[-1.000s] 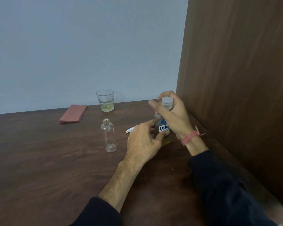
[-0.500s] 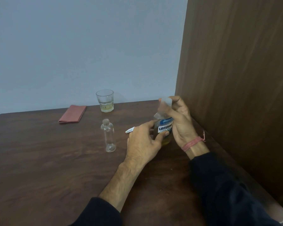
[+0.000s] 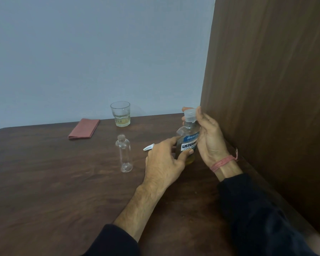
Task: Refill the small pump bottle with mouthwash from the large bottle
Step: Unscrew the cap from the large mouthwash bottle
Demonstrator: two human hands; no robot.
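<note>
**Both hands on the mouthwash bottle, small bottle standing uncapped beside it**

The large clear plastic mouthwash bottle (image 3: pixel 187 143), with a blue-and-white label and a yellowish liquid low in its body, stood upright on the dark brown wood-grain table (image 3: pixel 44 182), near the tall brown wooden panel (image 3: pixel 266 89) at the right. The left hand (image 3: pixel 164 163) gripped its lower body, thumb laid across the front under the label and fingers curled round the far side. The right hand (image 3: pixel 209 137) reached up behind the bottle; its fingertips pinched the ribbed, translucent white cap (image 3: pixel 190 115) at the neck. A pink thread band (image 3: pixel 223 162) circled the right wrist, above a dark sleeve.

To the left of the held bottle, apart from it, the small clear cylindrical plastic bottle (image 3: pixel 124 154) stood upright with its narrow neck open and nothing visible inside. Between the two bottles a white plastic tip (image 3: pixel 148 147) showed on the table, the rest of it hidden behind the left hand. Farther back stood a faceted clear drinking glass (image 3: pixel 120 114) with a little yellowish liquid at the bottom, and left of it lay a flat, folded dusty-red cloth (image 3: pixel 84 128). A plain pale blue-grey wall (image 3: pixel 100 52) rose behind the table.
</note>
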